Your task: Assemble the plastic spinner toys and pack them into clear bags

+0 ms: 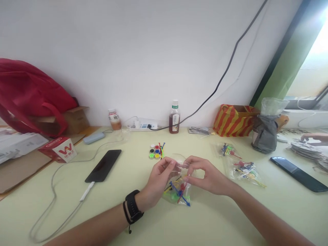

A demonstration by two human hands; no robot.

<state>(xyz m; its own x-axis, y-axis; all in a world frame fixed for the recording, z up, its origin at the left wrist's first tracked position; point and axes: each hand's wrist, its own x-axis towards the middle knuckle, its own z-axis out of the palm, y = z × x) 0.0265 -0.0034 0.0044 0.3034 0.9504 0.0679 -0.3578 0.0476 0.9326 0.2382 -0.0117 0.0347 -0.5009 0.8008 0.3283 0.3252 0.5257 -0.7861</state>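
Note:
A clear plastic bag (176, 198) hangs between my two hands just above the table. Inside it show small coloured plastic pieces, among them a blue arrow-shaped piece, red and green parts and white bits. My left hand (160, 177), with a black watch on the wrist, pinches the bag's top edge from the left. From the right, my right hand (203, 173) grips the same edge with thumb and forefinger. Beyond my hands lie small round discs (154, 151) in several colours, with thin coloured arrow pieces (162, 149) beside them.
Two filled clear bags (246, 171) lie to the right, near a dark phone (298, 173). Another phone (104, 165) is on a cable at left. A bottle (174, 118) and power strip (143, 125) stand by the wall. At far right a person's hand (315, 137) touches stacked discs.

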